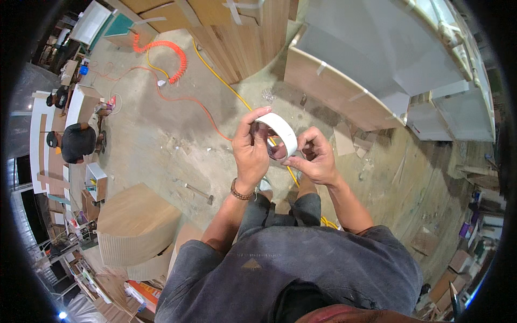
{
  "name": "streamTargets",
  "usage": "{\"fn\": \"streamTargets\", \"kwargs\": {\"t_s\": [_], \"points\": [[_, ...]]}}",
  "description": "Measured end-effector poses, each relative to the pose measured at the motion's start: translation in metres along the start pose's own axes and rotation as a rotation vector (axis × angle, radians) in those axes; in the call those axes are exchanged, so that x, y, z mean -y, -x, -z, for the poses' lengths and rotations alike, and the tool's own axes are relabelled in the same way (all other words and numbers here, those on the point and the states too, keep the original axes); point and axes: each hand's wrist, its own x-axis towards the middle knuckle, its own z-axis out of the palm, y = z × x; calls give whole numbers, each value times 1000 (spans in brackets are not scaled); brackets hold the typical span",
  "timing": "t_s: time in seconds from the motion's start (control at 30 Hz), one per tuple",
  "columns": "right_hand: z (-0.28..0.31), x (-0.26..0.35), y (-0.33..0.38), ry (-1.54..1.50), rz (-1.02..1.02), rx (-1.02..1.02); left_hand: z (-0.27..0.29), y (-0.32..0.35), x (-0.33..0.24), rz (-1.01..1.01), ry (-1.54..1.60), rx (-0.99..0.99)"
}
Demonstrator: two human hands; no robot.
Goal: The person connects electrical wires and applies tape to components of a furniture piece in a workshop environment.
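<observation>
White roll, left hand gripping left side, right hand pinching lower right

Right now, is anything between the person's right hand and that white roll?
Nothing visible stands between them: the right hand has its thumb and fingertips at the lower right edge of the white roll, apparently touching it. The left hand holds the roll from the other side, so it does not block the way.

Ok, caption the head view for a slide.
Left hand holds a white tape roll, right hand at its edge, above the floor.
</observation>
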Motion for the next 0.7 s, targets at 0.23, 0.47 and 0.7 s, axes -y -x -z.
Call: {"fn": "streamTargets", "kwargs": {"t_s": [0.23, 0.47, 0.7], "points": [[-72, 91, -19, 225, 369, -7, 36, 5, -92, -191, 10, -5], [-116, 141, -23, 552, 539, 123, 79, 39, -153, -97, -78, 49], [-146, 145, -27, 808, 648, 122, 106, 58, -167, 7, -33, 86]]}}
